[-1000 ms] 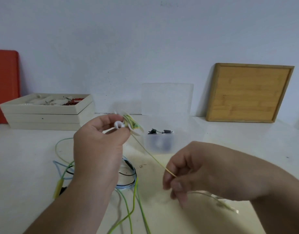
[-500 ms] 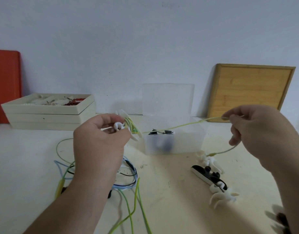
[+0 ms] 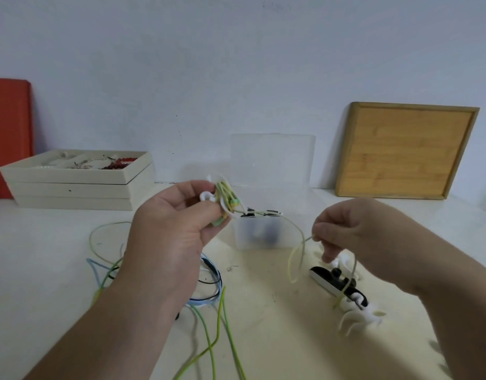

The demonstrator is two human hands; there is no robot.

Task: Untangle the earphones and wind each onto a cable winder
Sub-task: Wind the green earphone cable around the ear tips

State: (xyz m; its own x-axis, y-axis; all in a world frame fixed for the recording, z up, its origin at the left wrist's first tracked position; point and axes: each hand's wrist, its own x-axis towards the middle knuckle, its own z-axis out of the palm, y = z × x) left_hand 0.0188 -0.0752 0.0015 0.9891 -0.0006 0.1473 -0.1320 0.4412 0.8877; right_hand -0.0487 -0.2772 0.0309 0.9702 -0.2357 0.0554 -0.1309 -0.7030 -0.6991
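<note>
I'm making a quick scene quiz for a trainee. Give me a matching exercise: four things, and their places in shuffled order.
Things:
1. white cable winder
2. yellow-green cable
3. wooden board
4. clear plastic box

Places:
A. leaning on the wall, at the right
B. held in the left hand
C. on the table, between the hands
D. pinched by the right hand

Pairs: 1-B, 2-D, 3-A, 4-C

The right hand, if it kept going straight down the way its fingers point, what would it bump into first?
Probably the white cable winder lying just under the right hand, beside the black one. Depth is hard to judge from one view.
</note>
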